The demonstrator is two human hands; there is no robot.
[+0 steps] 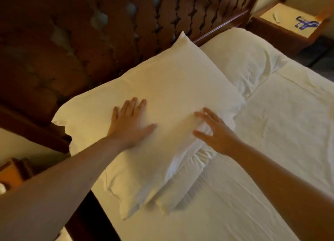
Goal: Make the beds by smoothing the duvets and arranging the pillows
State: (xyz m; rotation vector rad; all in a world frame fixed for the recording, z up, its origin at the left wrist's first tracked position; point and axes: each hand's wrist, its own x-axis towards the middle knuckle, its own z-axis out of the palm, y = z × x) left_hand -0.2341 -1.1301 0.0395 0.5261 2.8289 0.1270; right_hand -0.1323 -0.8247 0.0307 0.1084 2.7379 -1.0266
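Both bare forearms reach in from the near edge, the left hand (129, 122) flat with fingers spread on the plump white pillow (162, 99), the right hand (215, 132) open over its bunched lower edge. That pillow lies against the dark carved wooden headboard (108, 33), overlapping a second white pillow (242, 56) on the cream-sheeted bed (271, 132).
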